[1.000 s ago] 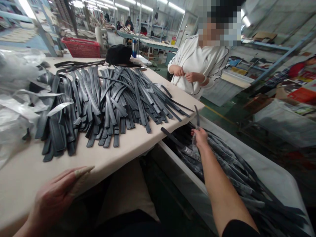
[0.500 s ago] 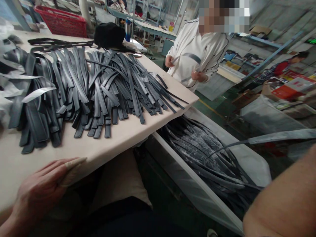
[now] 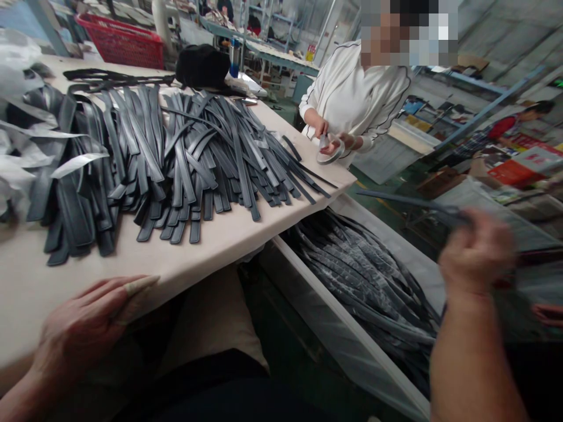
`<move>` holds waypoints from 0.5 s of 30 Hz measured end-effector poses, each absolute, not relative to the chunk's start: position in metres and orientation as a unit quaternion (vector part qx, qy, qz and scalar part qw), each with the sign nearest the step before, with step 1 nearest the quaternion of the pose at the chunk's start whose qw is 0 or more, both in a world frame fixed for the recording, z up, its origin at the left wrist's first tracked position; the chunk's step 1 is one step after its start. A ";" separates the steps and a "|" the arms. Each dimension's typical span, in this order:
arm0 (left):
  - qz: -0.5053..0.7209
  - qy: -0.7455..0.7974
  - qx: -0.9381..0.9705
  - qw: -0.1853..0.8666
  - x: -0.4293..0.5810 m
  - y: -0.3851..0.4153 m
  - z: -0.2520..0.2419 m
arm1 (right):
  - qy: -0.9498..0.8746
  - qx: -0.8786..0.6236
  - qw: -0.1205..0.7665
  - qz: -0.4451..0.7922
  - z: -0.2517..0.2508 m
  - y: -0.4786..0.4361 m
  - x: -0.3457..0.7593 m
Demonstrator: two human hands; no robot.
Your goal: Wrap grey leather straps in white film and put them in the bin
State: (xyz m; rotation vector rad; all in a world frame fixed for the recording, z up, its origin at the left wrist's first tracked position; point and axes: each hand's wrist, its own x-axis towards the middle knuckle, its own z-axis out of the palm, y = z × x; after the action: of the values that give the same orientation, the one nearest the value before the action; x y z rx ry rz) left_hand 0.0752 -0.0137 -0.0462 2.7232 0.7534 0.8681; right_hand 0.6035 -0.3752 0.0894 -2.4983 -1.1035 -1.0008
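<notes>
My left hand [image 3: 85, 322] rests on the front edge of the pale table [image 3: 237, 234]; its fingers are stretched out, with light coverings on some fingertips, and it holds nothing. My right hand [image 3: 477, 252], blurred by motion, is closed around a dark strap [image 3: 400, 199] whose free end points left, beyond the bin. Below that hand, a whitish bin [image 3: 347, 322] holds a heap of long dark straps [image 3: 360, 264], partly covered in clear film. Many shorter grey-black stitched straps [image 3: 193, 164] lie piled across the table.
Across the table corner, a co-worker in a white jacket [image 3: 352, 82] handles a looped strip [image 3: 332, 157]. A red basket [image 3: 123, 44], a black cloth item [image 3: 202, 65] and a blue bottle [image 3: 234, 57] stand at the back. White wrapping [image 3: 17, 146] lies at left.
My right hand has come into view with the strap, whose free end has swung out to the left. The co-worker's hands have come closer together. My left hand stays on the table edge.
</notes>
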 end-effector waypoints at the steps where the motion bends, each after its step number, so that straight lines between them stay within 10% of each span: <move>1: 0.293 0.244 0.921 0.078 0.076 -0.014 -0.044 | -0.414 -0.853 0.096 -0.302 0.061 -0.364 0.601; 7: 0.291 0.208 0.932 0.053 0.076 -0.014 -0.041 | -0.490 -0.855 0.031 -0.164 -0.084 -0.332 0.575; 15: 0.293 0.229 0.924 0.093 0.079 -0.016 -0.049 | -0.376 -0.880 0.082 -0.280 -0.043 -0.348 0.590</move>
State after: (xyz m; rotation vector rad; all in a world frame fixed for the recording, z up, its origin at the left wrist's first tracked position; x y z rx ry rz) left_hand 0.0795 -0.0160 -0.0488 2.7410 0.6800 0.8687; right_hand 0.5904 -0.3478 -0.0430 -2.6281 -1.1229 -0.8361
